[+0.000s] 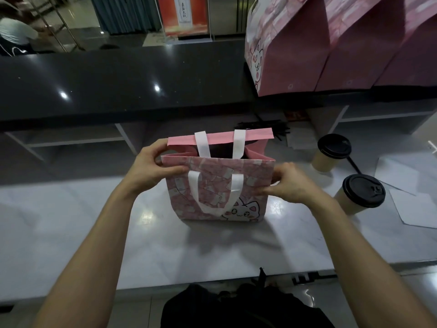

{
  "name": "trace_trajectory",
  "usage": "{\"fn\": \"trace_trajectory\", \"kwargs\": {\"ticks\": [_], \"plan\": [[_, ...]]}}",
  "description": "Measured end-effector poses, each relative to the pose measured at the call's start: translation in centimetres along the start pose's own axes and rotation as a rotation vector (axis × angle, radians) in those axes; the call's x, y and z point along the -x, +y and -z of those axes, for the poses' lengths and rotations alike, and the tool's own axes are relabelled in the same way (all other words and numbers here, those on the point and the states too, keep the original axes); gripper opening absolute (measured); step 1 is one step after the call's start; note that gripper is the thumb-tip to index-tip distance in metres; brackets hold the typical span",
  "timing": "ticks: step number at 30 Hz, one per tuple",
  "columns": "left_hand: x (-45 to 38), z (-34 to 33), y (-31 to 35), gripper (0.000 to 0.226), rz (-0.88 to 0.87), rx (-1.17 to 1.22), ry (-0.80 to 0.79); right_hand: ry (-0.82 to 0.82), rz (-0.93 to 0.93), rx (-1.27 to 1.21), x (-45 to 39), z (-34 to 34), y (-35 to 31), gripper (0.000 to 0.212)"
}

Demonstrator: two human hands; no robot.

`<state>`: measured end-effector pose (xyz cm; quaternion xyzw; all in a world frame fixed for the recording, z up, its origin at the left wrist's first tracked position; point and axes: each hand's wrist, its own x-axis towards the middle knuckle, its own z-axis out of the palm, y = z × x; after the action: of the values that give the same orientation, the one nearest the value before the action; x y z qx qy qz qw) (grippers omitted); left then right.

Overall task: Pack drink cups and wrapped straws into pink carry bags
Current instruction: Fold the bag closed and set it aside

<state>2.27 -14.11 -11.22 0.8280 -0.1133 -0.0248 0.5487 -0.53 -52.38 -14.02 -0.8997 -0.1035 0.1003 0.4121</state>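
A pink carry bag (pixel 212 185) with a cat print and white handles stands upright on the pale counter (pixel 94 221), its mouth open. My left hand (pixel 153 166) pinches the bag's top left corner. My right hand (pixel 288 183) grips the bag's right edge near the top. Two tan drink cups with black lids stand to the right: one farther back (pixel 327 157), one nearer (pixel 354 197). A pile of dark wrapped straws (pixel 267 127) lies behind the bag. The bag's inside is dark and I cannot tell what it holds.
Several more pink bags (pixel 331 48) stand on the raised black countertop (pixel 118 81) at the back right. White paper sheets (pixel 413 204) lie on the counter at the right. A person in white (pixel 16 34) is at the far left beyond the counter.
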Motion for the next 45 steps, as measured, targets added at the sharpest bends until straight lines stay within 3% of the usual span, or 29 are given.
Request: {"fn": "trace_trajectory", "kwargs": {"ticks": [4,7,10,15,17,20,24,34,41,45], "plan": [[0.0,0.5,0.4,0.056,0.019,0.004,-0.031,0.120,0.079,-0.109,-0.6,1.8,0.4,0.084],[-0.1,0.9,0.6,0.054,0.061,0.055,-0.020,0.105,0.185,-0.195,-2.2,2.7,-0.1,0.068],[-0.5,0.7,0.8,0.054,0.086,0.022,0.017,0.003,0.145,-0.224,-3.5,3.4,-0.7,0.058],[-0.6,0.0,0.5,0.059,0.109,-0.106,0.191,0.161,0.183,-0.207,-4.5,3.5,-1.0,0.049],[-0.6,-0.3,0.8,0.064,0.002,-0.213,0.258,0.200,0.205,-0.191,-4.4,3.3,-0.6,0.044],[-0.8,-0.8,2.4,0.055,-0.299,-0.475,0.294,0.231,0.207,-0.165,-4.3,2.8,-0.4,0.042],[-1.6,-1.9,4.8,0.021,-0.394,-0.619,0.210,0.259,0.204,-0.128,-4.3,2.8,-0.2,0.038],[-5.6,-2.3,9.7,0.050,-0.143,-0.847,-0.264,0.285,0.212,-0.115,-4.2,2.4,0.2,0.041],[-5.9,-1.8,9.2,0.025,-0.179,-0.841,-0.269,0.297,0.194,-0.092,-4.1,2.3,-0.1,0.051],[-5.9,-1.2,8.9,0.026,-0.169,-0.755,-0.269,0.297,0.188,-0.089,-4.2,2.3,-0.5,0.051]]}}
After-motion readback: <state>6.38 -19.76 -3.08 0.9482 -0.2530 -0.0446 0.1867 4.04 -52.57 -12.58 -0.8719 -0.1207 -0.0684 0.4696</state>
